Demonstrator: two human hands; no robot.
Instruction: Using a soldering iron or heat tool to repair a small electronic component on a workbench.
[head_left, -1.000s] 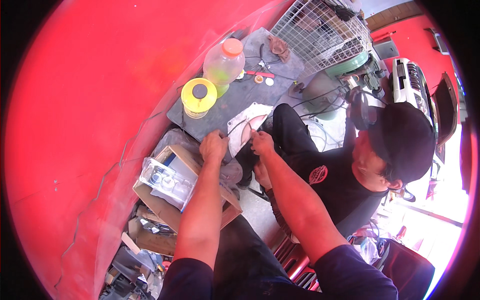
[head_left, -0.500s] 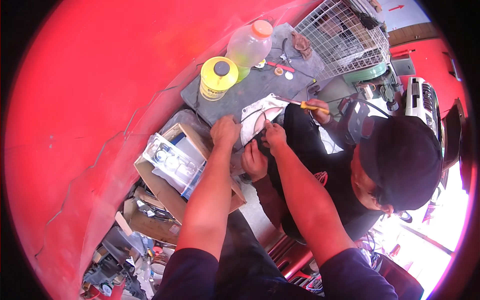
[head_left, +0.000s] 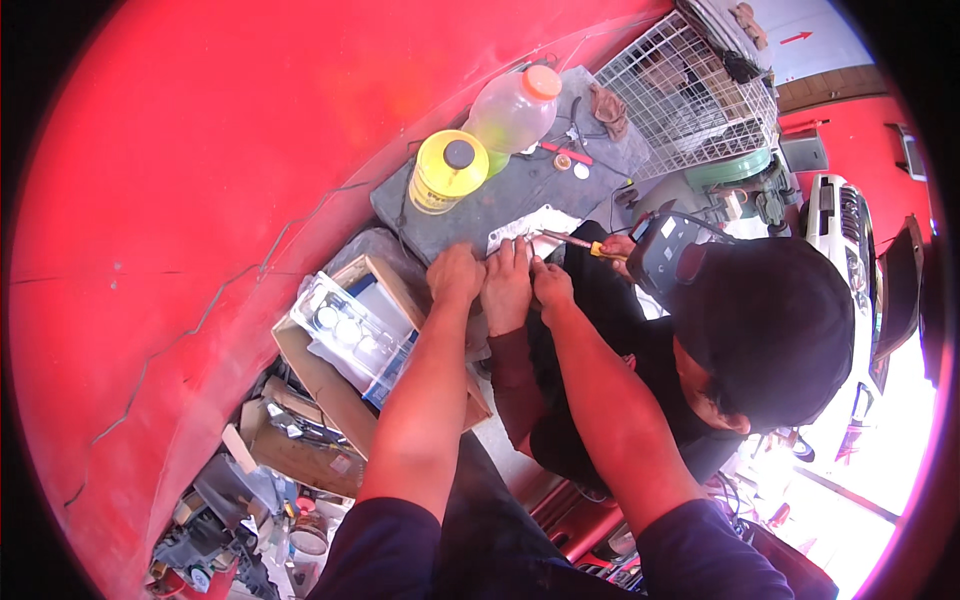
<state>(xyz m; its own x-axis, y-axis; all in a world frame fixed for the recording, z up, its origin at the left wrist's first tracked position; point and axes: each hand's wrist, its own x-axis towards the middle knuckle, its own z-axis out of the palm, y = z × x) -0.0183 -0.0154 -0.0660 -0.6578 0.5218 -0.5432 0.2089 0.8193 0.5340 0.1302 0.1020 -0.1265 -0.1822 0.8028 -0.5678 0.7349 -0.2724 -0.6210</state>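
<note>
A flat white part (head_left: 538,219) lies at the near edge of the grey tabletop. My left hand (head_left: 456,272) is closed beside its left edge, and the fingertips' hold is hidden. To the right, my right hand (head_left: 552,285) is closed at the part's near side; what it pinches cannot be made out. Between my hands, a co-worker's hand (head_left: 507,285) rests its fingers over the part. The co-worker's other hand (head_left: 617,252) holds a yellow-handled tool (head_left: 570,239), like a soldering iron, with its metal shaft reaching toward the part.
A yellow can (head_left: 449,172) and a large clear bottle (head_left: 515,108) with an orange cap stand on the grey tabletop (head_left: 400,193). Below left is a cardboard box (head_left: 330,374) holding a clear plastic case. The co-worker's dark cap (head_left: 765,330) is close at right; behind is a white wire crate (head_left: 690,100).
The co-worker's near hand has moved up from below, between my hands, onto the white part. The yellow-handled tool has shifted left and down. My hands stay close to the part.
</note>
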